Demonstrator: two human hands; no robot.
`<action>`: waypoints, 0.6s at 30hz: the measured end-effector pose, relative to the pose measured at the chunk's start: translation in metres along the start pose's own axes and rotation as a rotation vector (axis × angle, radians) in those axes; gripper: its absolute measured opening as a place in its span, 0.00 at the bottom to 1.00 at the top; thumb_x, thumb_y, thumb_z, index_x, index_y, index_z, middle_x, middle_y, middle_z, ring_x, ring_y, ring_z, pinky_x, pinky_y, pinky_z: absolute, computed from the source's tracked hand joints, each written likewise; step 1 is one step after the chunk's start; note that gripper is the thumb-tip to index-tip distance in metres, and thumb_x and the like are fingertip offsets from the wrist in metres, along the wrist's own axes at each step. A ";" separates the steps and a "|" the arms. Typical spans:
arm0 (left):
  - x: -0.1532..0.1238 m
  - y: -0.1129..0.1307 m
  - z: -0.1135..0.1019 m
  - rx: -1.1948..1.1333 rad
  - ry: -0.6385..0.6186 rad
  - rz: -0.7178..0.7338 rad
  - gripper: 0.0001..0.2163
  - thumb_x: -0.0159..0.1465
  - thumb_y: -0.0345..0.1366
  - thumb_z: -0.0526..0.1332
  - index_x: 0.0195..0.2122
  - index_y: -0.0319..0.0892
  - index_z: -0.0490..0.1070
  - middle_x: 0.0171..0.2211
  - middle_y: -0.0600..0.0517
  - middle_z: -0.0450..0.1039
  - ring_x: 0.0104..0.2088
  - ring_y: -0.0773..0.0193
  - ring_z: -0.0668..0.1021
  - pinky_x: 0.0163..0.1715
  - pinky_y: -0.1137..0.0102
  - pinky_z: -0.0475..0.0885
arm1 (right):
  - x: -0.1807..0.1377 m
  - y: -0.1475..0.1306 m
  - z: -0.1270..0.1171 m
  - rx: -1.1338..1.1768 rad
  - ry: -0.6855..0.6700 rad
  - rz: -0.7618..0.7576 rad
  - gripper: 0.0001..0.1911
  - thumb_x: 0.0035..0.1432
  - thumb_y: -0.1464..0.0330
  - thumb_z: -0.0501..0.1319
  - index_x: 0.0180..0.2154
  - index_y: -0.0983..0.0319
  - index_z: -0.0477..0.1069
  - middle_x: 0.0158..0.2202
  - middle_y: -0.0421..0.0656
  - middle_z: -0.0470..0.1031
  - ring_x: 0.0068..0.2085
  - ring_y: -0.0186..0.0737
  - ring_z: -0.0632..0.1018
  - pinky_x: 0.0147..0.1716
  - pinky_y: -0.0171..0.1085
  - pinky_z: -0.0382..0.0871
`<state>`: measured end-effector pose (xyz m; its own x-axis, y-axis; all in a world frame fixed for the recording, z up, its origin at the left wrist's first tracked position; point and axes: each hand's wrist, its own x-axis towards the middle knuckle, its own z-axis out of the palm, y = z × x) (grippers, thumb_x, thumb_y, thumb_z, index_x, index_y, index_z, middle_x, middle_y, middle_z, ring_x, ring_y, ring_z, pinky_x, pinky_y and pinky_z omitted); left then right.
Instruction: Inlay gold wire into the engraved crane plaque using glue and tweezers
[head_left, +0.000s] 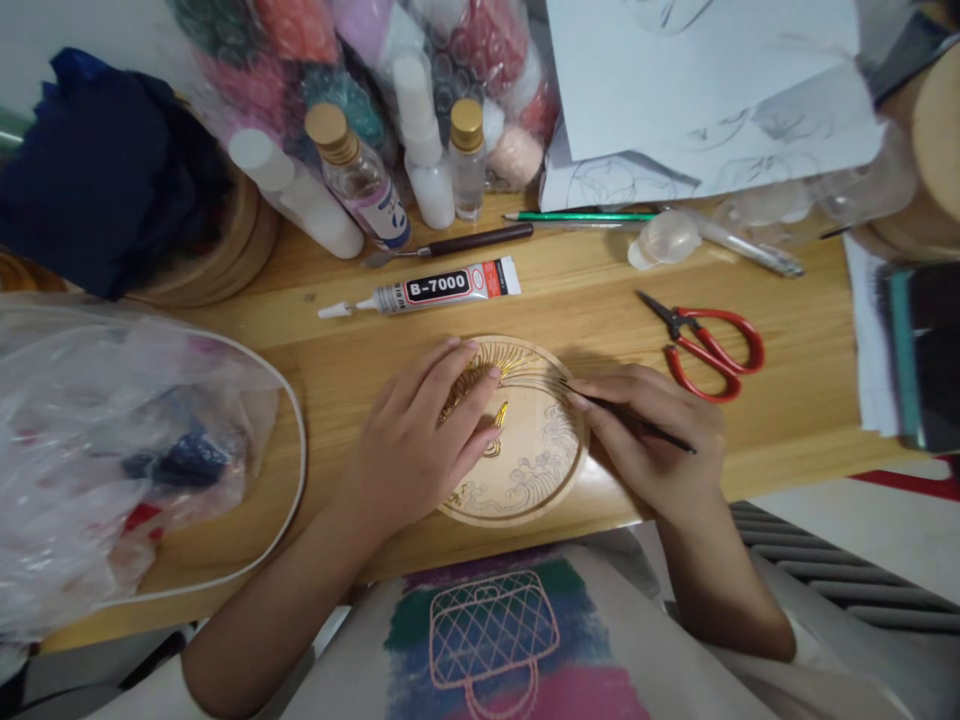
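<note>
A round wooden disc [536,440] with a raised rim lies on the table, with line-drawn waves and gold wire shapes on its face. My left hand [420,430] rests across its left side, fingers spread and lying flat, hiding part of the gold work. Close by my left fingertips is a small gold wire piece [496,430]. At the disc's right rim, my right hand [656,430] pinches a thin black tweezers-like tool [637,418]. The tool's tip points at the drawn lines near the upper right of the disc.
Beyond the disc lie a B-7000 glue tube [442,287], a dark-handled tool [480,241] and a green pencil [585,217]. Red-handled scissors-like cutters [709,345] are at right. Several bottles [367,190] line the back; a plastic bag [135,470] covers the left.
</note>
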<state>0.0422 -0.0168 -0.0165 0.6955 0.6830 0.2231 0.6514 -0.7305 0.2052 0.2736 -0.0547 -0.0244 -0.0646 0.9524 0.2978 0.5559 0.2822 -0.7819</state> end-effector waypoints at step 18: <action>0.001 0.000 0.000 -0.036 -0.027 0.013 0.13 0.67 0.36 0.59 0.52 0.41 0.71 0.56 0.37 0.67 0.58 0.42 0.72 0.52 0.49 0.74 | -0.001 0.000 0.002 -0.014 0.001 -0.015 0.11 0.56 0.77 0.66 0.41 0.61 0.76 0.34 0.42 0.80 0.35 0.36 0.79 0.37 0.37 0.72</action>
<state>0.0433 -0.0164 -0.0165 0.7121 0.6730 0.2001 0.6315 -0.7385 0.2364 0.2720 -0.0551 -0.0255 -0.0721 0.9480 0.3099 0.5667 0.2946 -0.7694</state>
